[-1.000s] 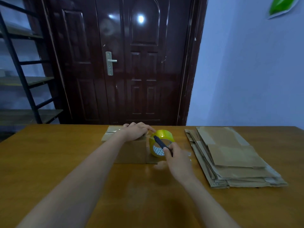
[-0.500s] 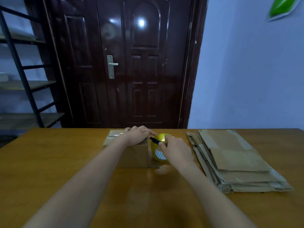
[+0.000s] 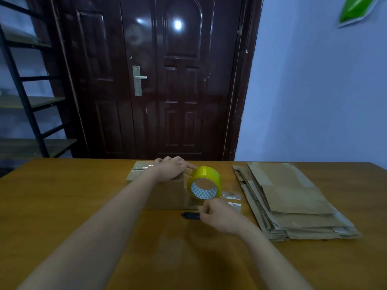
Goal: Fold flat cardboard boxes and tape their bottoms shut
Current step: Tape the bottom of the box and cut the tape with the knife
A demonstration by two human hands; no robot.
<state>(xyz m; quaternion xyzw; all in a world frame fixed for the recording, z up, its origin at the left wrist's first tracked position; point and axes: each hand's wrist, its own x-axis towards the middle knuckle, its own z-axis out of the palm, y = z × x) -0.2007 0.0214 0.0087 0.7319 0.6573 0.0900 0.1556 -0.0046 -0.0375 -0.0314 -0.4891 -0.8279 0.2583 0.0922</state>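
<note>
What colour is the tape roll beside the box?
Yellow tape roll, seen in the head view.

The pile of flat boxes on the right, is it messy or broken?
A bit messy. The pile of flat boxes is fanned out unevenly, edges not lined up, and its flaps look worn, with old tape patches. Nothing has spilled onto the table.

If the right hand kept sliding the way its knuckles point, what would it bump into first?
Probably the dark cutter lying just left of the right hand, then bare table. The roll of tape sits farther back; depth is uncertain.
</note>
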